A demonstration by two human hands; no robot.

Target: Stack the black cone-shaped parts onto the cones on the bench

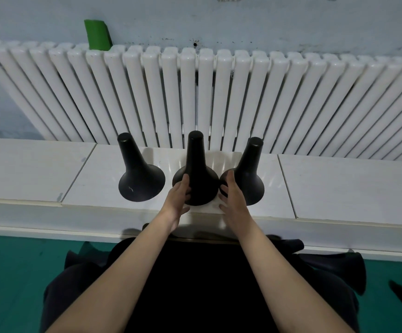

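Three black cones stand upright in a row on the white bench (339, 188): a left cone (137, 174), a middle cone (195, 162) and a right cone (249, 169). My left hand (178, 195) rests against the left flank of the middle cone's flared base, thumb up along its stem. My right hand (233, 195) lies with straight fingers in the gap between the middle and right cones, touching the right cone's base. More black cone-shaped parts (339, 267) lie low on the floor at the right, partly hidden by my lap.
A white column radiator (219, 97) stands right behind the bench. A green object (97, 34) sits on top of it at the left. The floor (7, 284) is teal. My dark clothing fills the bottom centre.
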